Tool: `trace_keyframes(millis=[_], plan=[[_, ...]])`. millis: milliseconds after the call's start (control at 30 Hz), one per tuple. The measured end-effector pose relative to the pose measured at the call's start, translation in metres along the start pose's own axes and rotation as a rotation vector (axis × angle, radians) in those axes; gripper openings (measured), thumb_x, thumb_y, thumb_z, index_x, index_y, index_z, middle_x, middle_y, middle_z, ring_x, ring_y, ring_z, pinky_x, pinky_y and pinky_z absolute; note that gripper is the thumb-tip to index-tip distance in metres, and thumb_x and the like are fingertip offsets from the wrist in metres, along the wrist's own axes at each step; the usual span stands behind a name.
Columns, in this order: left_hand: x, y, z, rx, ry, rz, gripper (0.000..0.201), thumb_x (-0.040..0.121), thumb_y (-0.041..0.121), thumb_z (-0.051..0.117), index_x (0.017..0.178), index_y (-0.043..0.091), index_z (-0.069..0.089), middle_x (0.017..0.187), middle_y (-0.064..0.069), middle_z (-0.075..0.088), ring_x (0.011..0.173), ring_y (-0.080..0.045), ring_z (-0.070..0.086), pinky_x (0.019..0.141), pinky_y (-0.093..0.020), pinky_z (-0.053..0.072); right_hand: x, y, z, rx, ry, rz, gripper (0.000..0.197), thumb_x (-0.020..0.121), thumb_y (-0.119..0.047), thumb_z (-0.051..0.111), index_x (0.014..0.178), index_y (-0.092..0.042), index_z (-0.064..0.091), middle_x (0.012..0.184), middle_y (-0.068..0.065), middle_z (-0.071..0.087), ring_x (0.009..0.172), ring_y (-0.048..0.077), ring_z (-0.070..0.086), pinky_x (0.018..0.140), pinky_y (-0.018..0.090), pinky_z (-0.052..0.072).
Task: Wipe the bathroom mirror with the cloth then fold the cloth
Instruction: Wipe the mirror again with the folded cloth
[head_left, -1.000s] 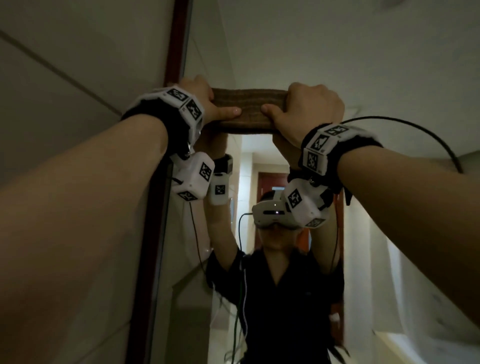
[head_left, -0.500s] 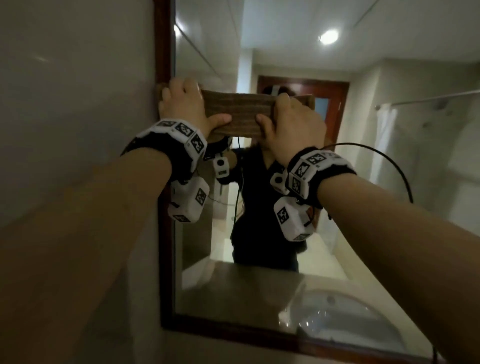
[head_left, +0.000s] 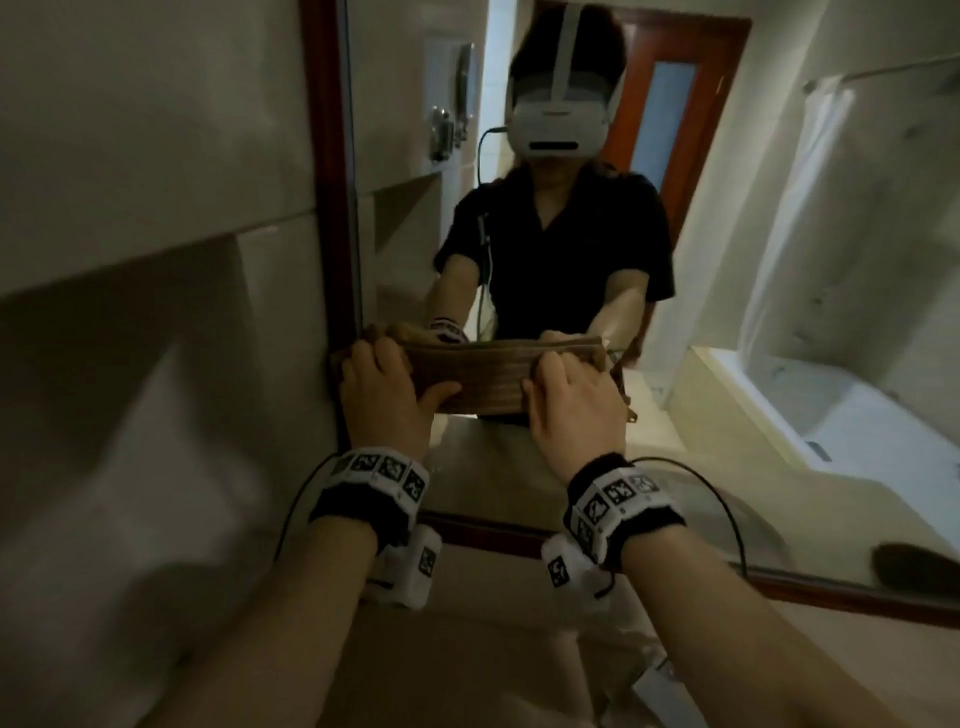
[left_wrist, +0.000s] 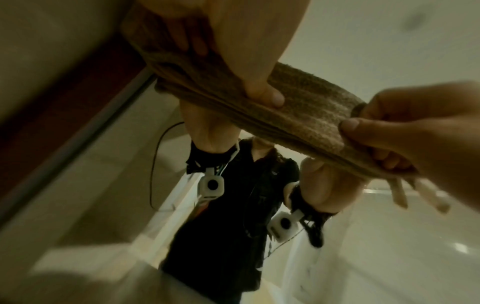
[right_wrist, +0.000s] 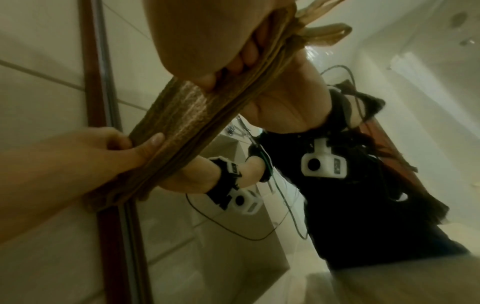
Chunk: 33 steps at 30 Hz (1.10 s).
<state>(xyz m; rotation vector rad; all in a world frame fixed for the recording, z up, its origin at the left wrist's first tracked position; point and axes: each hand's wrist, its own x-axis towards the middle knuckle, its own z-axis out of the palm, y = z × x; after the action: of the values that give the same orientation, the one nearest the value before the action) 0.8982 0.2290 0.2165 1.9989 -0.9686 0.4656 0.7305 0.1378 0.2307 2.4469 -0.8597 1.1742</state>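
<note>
A brown folded cloth (head_left: 483, 376) is stretched flat against the mirror (head_left: 727, 322), low on its left side beside the dark red frame (head_left: 332, 197). My left hand (head_left: 387, 400) grips the cloth's left end, thumb underneath and fingers over the top edge. My right hand (head_left: 571, 405) grips the right end the same way. In the left wrist view the cloth (left_wrist: 298, 115) runs from my left hand (left_wrist: 246, 61) to my right hand (left_wrist: 415, 127). The right wrist view shows the cloth (right_wrist: 187, 127) pressed to the glass, with a pale loop hanging off its right end.
A tiled wall (head_left: 156, 208) stands left of the frame. The mirror's bottom frame (head_left: 779, 587) runs just under my wrists, with a pale countertop (head_left: 493, 649) below. The glass reflects a person in a headset, a door, a bathtub (head_left: 831, 410) and a curtain.
Both hands have dragged the cloth down the glass from near the mirror's top to its lower part, staying beside the left frame. Both grips are unchanged.
</note>
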Motion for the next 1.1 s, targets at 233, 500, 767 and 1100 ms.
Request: trace_keyframes(millis=[233, 500, 767, 1100], plan=[[-0.067, -0.052, 0.063, -0.006, -0.08, -0.075, 0.06, 0.061, 0.054, 0.078, 0.084, 0.013, 0.04, 0.093, -0.01, 0.044, 0.084, -0.029, 0.044, 0.07, -0.041, 0.04, -0.093, -0.001, 0.061, 0.078, -0.107, 0.094, 0.01, 0.083, -0.019, 0.067, 0.081, -0.014, 0.059, 0.076, 0.004, 0.06, 0.06, 0.025, 0.053, 0.055, 0.029, 0.039], [-0.121, -0.096, 0.108, 0.001, -0.178, -0.132, 0.056, 0.065, 0.045, 0.081, 0.086, 0.012, 0.041, 0.094, -0.011, 0.042, 0.083, -0.03, 0.045, 0.068, -0.043, 0.046, -0.164, -0.002, 0.11, 0.159, -0.249, 0.188, 0.012, 0.072, -0.002, 0.069, 0.077, -0.012, 0.064, 0.075, 0.005, 0.062, 0.064, 0.027, 0.057, 0.056, 0.032, 0.048], [-0.148, -0.102, 0.121, -0.018, -0.122, 0.014, 0.042, 0.084, 0.038, 0.063, 0.102, 0.001, 0.057, 0.108, -0.02, 0.049, 0.096, -0.037, 0.048, 0.077, -0.047, 0.048, -0.167, 0.003, 0.109, 0.254, -0.232, 0.224, 0.016, 0.073, 0.004, 0.065, 0.081, -0.01, 0.066, 0.08, 0.006, 0.063, 0.07, 0.025, 0.058, 0.064, 0.029, 0.047], [-0.166, -0.076, 0.134, -0.071, -0.185, 0.174, 0.036, 0.089, 0.038, 0.055, 0.096, 0.005, 0.066, 0.102, -0.015, 0.057, 0.097, -0.033, 0.049, 0.077, -0.044, 0.05, -0.183, 0.038, 0.091, 0.286, -0.273, 0.328, 0.015, 0.075, 0.0, 0.061, 0.083, -0.01, 0.068, 0.084, 0.008, 0.064, 0.075, 0.027, 0.06, 0.067, 0.032, 0.051]])
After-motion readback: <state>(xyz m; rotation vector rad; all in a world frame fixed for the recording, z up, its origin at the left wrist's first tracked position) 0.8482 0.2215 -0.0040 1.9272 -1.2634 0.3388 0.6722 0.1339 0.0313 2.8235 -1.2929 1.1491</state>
